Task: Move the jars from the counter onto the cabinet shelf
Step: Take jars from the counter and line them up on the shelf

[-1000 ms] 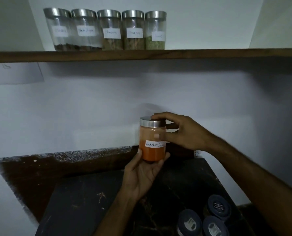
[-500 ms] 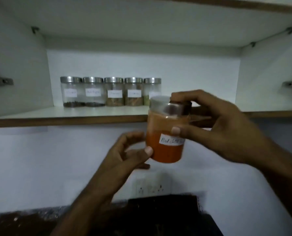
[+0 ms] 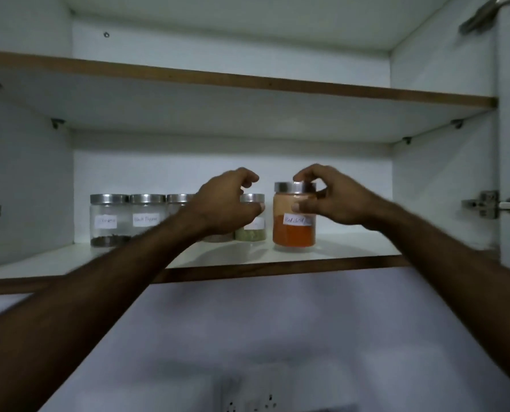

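The cabinet shelf [image 3: 352,246] is carrying a row of steel-lidded jars along its back edge, among them the leftmost jar [image 3: 108,220], the black pepper jar [image 3: 146,217] and a jar of green spice [image 3: 252,224]. The red chilli jar [image 3: 294,217] is standing upright at the row's right end, nearer the front edge. The right hand [image 3: 334,200] is grasping it, fingers curled over the lid and thumb on the glass. The left hand [image 3: 225,203] is hovering in front of the row, fingers loosely curled, grasping nothing.
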The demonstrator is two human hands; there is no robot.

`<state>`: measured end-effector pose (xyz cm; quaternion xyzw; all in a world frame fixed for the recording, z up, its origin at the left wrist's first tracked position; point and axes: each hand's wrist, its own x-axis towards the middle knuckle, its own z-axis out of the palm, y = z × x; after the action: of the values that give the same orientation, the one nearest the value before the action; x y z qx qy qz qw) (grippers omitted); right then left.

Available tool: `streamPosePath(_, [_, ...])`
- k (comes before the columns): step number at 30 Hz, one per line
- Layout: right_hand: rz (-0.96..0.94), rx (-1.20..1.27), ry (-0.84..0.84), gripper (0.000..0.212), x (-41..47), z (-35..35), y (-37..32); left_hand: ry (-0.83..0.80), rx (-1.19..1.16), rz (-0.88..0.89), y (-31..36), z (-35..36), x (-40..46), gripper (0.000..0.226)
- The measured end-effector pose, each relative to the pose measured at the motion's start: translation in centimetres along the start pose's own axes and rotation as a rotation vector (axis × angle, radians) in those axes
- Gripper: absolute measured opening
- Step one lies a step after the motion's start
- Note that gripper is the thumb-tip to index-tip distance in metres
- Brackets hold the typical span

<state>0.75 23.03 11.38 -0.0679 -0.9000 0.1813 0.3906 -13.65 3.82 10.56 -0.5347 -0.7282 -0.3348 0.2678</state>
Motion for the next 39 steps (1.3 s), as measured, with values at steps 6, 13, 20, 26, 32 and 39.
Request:
streamPosePath(6, [0.052, -0.102, -0.031, 0.044, 3.4, 2.4, 3.7, -0.15, 0.227, -0.096, -1.8, 2.8, 5.1, 0.065])
streamPosePath(13, [0.029, -0.203, -0.025, 0.04, 6.4, 3.5, 6.2, -0.279, 0.624, -0.16, -3.4, 4.2, 8.9, 0.087])
streamPosePath(20, [0.05, -0.326, -0.087, 0.043, 10.2, 4.6, 7.3, -0.517, 0.751, -0.088, -5.1, 5.1, 10.2, 0.072])
streamPosePath(26, [0.045, -0.417, -0.159, 0.047, 11.5, 5.3, 7.6, -0.552, 0.799, -0.049, -5.3, 4.7, 10.9, 0.072])
streamPosePath(32, [0.018, -0.512, -0.18, 0.049, 12.2, 5.5, 7.4, -0.585, 0.797, -0.061, -5.2, 5.0, 11.0, 0.076])
streamPosePath(39, [0.029, -0.546, -0.196, 0.047, 13.0, 5.6, 6.9, -0.615, 0.815, -0.072, -5.1, 5.1, 10.7, 0.087])
